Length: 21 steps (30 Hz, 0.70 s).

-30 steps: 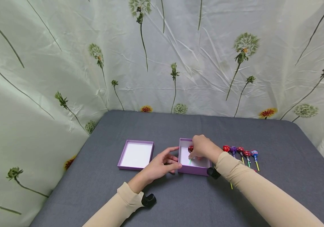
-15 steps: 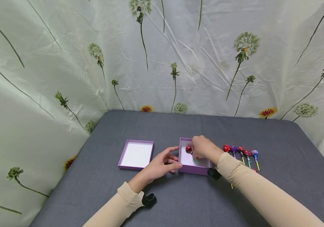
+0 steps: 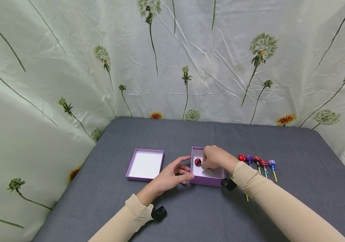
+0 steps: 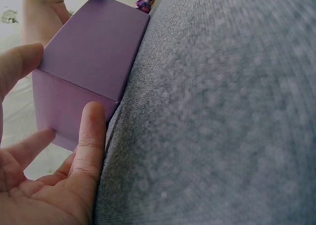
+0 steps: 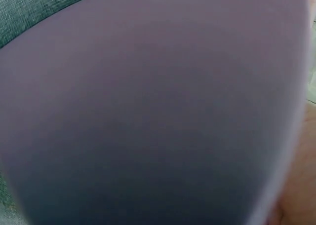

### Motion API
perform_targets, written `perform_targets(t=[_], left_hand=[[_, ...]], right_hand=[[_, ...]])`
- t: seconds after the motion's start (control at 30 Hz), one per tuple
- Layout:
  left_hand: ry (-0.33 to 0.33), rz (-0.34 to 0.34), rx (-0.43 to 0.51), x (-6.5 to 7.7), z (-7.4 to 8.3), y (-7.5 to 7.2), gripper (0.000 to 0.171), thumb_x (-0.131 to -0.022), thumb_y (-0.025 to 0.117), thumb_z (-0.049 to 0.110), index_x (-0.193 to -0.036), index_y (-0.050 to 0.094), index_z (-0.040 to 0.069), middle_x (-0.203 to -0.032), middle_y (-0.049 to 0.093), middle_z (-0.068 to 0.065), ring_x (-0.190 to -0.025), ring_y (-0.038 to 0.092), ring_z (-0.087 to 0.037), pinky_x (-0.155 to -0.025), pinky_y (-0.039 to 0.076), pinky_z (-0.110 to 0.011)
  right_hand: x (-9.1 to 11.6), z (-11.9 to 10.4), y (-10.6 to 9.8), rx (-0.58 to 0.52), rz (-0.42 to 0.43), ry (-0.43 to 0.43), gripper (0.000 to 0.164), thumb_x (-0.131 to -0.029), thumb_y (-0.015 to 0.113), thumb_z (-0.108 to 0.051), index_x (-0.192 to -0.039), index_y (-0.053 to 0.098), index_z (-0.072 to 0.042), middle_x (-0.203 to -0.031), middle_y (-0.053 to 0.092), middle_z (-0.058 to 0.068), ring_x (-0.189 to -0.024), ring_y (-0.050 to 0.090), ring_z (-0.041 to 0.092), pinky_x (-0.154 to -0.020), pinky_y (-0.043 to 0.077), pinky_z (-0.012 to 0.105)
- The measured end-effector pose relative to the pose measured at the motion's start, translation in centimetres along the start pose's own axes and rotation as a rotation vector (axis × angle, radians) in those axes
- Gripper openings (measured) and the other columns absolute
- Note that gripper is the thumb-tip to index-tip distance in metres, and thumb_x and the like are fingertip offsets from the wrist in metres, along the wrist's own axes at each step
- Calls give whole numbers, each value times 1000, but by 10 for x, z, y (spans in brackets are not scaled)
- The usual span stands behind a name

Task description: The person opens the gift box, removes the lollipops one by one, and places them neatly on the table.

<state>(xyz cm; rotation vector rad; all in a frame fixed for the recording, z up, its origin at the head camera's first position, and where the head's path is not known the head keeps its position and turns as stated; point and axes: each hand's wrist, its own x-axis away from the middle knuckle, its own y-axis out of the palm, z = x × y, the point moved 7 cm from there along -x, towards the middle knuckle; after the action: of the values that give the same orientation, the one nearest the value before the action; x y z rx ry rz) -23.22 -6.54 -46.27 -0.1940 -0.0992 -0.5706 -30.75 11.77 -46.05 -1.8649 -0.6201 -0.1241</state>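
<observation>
A purple box (image 3: 205, 182) with a white inside stands on the grey table in the head view. My right hand (image 3: 216, 158) reaches down into it and pinches a lollipop, whose dark red head (image 3: 198, 162) shows left of my fingers and whose green stick pokes out below them. My left hand (image 3: 172, 174) rests against the box's left side with fingers fairly straight. In the left wrist view its fingertips (image 4: 93, 114) touch the purple walls (image 4: 94, 47). The purple box wall (image 5: 163, 96) fills most of the right wrist view, hiding my right fingertips.
Left of my left hand lies the box's purple lid (image 3: 144, 165), white inside facing up. Several wrapped lollipops (image 3: 263, 163) lie in a row right of the box, partly hidden by my right sleeve (image 3: 269, 191). A flowered curtain (image 3: 172, 60) hangs behind the table.
The lollipop's head has shifted left and slightly down inside the box, and its stick has swung to the right. My left hand has stayed against the box.
</observation>
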Motion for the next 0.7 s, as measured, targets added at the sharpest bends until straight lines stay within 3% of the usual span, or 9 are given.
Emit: perform_targets(t=[0.33, 0.7], left_hand=[[11, -7, 2, -1, 1, 0, 70, -100, 78, 22, -162, 46, 19, -128, 65, -15, -100, 67, -13, -82, 63, -29], [22, -7, 13, 0, 1, 1, 70, -100, 79, 21, -162, 47, 18, -128, 65, -15, -101, 67, -13, -83, 63, -29]], right_hand=[[41, -43, -28, -81, -42, 12, 28, -88, 76, -10, -64, 61, -14, -59, 60, -2, -59, 49, 9, -56, 36, 22], [51, -42, -35, -179, -75, -58, 24, -90, 67, -9, -67, 64, -14, -62, 60, -4, -60, 48, 9, -60, 38, 24]])
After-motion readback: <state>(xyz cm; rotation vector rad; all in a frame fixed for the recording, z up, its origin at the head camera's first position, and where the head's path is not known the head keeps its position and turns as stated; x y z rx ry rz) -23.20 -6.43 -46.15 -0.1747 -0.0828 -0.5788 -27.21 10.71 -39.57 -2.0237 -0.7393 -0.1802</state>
